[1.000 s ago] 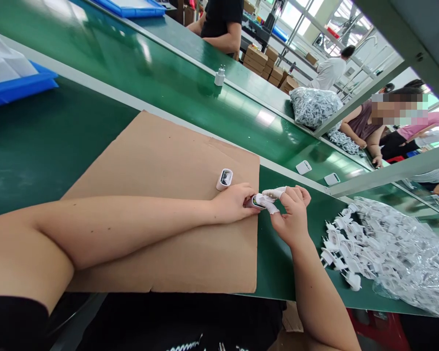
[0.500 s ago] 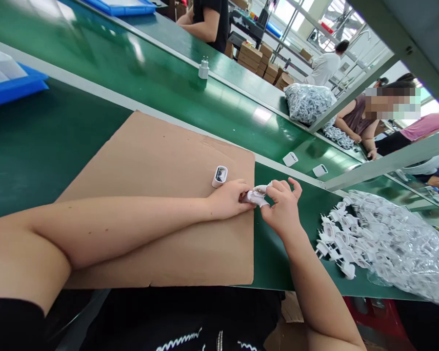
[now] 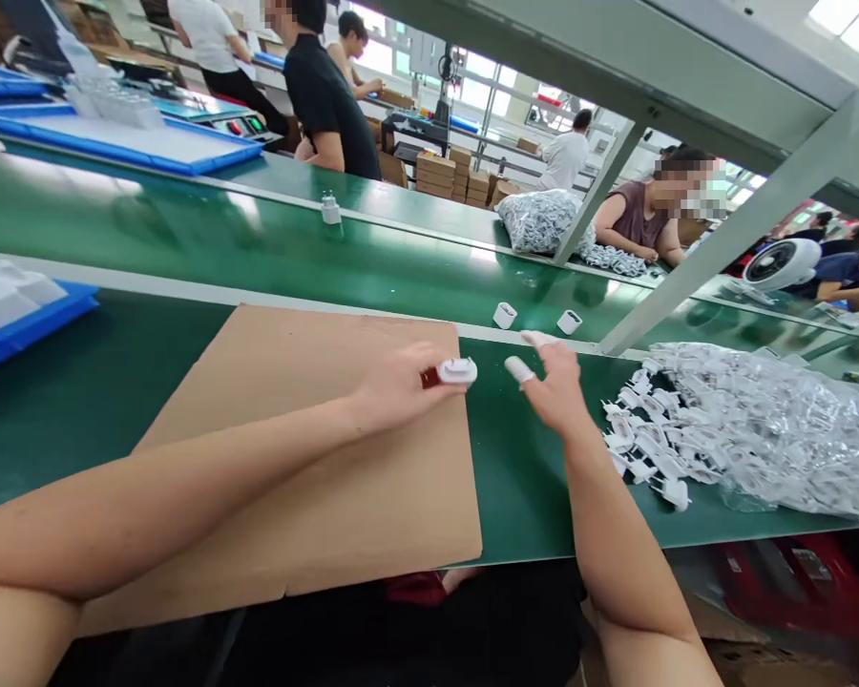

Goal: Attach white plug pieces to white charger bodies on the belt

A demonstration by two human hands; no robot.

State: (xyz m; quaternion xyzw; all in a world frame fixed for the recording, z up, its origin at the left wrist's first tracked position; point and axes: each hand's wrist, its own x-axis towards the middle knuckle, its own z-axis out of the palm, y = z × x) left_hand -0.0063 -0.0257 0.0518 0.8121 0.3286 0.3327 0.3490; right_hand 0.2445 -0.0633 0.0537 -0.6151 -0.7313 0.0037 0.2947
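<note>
My left hand [image 3: 401,382] is above the right part of a brown cardboard sheet [image 3: 344,477]. Its fingers and thumb grip a white charger housing [image 3: 458,371], whose end faces right, with a pale cap-like piece and small pins on it. Just across a gap, my right hand [image 3: 559,382] is open over the green bench, thumb and forefinger spread and nothing between them. White finger covers [image 3: 519,369] sit on its fingertips. Beyond the hands, two white housings [image 3: 505,316] lie on the green conveyor belt [image 3: 415,272].
To the right, a clear bag [image 3: 808,429] spills white plug pieces [image 3: 651,429] onto the bench. A white plug charger [image 3: 330,208] stands on the belt. A blue tray [image 3: 35,320] lies at left. A slanted metal post [image 3: 716,229] rises beyond the bag. Co-workers sit across the belt.
My right hand has come away from the piece in my left hand and opened. The housing that stood on the cardboard no longer shows. The view has tilted up.
</note>
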